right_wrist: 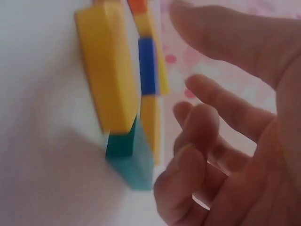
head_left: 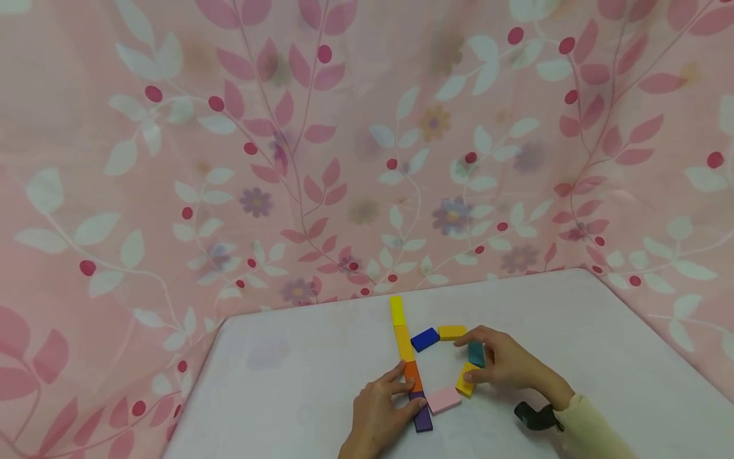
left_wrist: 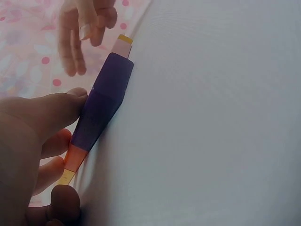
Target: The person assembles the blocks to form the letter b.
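Observation:
On the white table, a yellow block [head_left: 397, 310], an amber block [head_left: 404, 344], an orange block [head_left: 413, 377] and a purple block [head_left: 422, 419] form a line end to end. My left hand [head_left: 380, 411] rests along its lower part, thumb at the purple block [left_wrist: 106, 94] and fingertips at the orange one. Right of the line, a blue block [head_left: 424, 340], another amber block [head_left: 452, 333], a teal block [head_left: 476, 354], a tilted yellow block [head_left: 467, 380] and a pink block [head_left: 444, 401] curve round. My right hand [head_left: 507, 360] hovers over the teal and tilted yellow blocks [right_wrist: 107, 70], holding nothing.
Behind the white table [head_left: 275, 382] hangs a pink floral curtain [head_left: 355, 146]. A dark strap-like object [head_left: 536, 417] hangs by my right wrist, near a pale sleeve [head_left: 593, 427].

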A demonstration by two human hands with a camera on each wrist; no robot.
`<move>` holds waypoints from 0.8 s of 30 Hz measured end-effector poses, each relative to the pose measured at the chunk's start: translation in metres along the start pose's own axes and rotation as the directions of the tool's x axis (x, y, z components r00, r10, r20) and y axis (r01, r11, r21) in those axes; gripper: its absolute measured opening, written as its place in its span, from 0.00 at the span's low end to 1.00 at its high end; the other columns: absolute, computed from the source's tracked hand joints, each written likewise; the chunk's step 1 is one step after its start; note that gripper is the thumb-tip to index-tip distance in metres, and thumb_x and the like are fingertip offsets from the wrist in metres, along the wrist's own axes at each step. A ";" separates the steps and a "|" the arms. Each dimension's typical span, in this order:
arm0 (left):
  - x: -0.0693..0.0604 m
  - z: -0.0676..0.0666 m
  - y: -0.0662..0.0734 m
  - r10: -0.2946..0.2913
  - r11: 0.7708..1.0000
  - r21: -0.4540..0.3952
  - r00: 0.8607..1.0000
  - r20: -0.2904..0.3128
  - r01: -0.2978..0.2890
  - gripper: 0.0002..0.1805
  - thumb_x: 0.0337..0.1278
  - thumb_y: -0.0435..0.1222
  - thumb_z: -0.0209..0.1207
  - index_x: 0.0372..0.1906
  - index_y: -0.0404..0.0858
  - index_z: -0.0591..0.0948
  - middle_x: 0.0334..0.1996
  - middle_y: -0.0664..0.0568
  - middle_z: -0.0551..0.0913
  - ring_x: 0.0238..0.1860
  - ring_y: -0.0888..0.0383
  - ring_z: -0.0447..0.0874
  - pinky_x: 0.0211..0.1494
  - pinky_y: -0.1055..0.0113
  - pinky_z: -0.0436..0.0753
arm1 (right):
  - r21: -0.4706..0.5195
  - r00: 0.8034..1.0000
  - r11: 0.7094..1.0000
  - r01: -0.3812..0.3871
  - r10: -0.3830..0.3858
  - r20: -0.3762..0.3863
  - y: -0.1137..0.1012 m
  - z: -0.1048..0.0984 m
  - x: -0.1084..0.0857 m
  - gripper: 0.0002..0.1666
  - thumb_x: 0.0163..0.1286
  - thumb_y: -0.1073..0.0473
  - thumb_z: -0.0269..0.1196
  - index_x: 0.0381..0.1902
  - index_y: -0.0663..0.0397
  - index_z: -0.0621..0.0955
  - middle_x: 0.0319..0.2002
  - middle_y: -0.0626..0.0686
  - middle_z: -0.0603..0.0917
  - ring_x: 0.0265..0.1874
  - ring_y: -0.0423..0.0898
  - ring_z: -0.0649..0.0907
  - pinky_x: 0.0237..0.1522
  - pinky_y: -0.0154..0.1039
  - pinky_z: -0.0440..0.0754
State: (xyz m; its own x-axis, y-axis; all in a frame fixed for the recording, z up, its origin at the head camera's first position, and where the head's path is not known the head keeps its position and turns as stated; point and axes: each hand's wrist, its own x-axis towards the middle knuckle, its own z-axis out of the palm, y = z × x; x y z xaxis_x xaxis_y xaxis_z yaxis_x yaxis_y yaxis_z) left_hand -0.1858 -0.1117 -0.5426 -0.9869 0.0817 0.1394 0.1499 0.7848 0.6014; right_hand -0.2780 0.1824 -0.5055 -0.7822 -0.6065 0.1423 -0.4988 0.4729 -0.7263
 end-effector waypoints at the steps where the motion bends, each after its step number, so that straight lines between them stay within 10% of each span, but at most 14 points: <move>1: 0.000 0.000 0.000 -0.001 1.000 0.001 1.000 0.000 0.001 0.25 0.54 0.60 0.75 0.50 0.49 0.93 0.68 0.57 0.84 0.64 0.47 0.87 0.59 0.40 0.87 | -0.010 0.999 1.000 0.014 -0.013 0.029 -0.005 0.002 0.001 0.32 0.60 0.49 0.81 0.60 0.50 0.83 0.53 0.56 0.84 0.24 0.38 0.75 0.27 0.30 0.76; 8: 0.000 -0.001 0.000 0.008 1.000 0.008 1.000 -0.010 -0.008 0.24 0.55 0.58 0.75 0.51 0.48 0.93 0.67 0.57 0.85 0.64 0.48 0.87 0.58 0.43 0.88 | -0.134 0.985 0.991 0.004 0.020 0.173 -0.024 0.020 0.004 0.27 0.59 0.49 0.81 0.57 0.35 0.86 0.56 0.38 0.84 0.52 0.43 0.81 0.58 0.41 0.82; 24: 0.000 -0.001 -0.001 0.002 1.000 -0.002 1.000 -0.005 -0.002 0.23 0.55 0.57 0.76 0.50 0.48 0.93 0.67 0.57 0.84 0.64 0.47 0.87 0.57 0.44 0.89 | -0.105 0.969 0.994 -0.032 0.057 0.239 -0.024 0.020 0.004 0.15 0.61 0.57 0.80 0.42 0.31 0.89 0.49 0.35 0.84 0.48 0.38 0.80 0.57 0.40 0.83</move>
State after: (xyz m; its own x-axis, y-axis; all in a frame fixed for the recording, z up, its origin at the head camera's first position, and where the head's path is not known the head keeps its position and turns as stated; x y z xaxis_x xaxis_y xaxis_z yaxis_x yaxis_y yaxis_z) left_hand -0.1859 -0.1127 -0.5424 -0.9863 0.0800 0.1441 0.1516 0.7832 0.6030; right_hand -0.2615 0.1559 -0.5016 -0.6974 -0.7138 -0.0640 -0.5099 0.5570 -0.6555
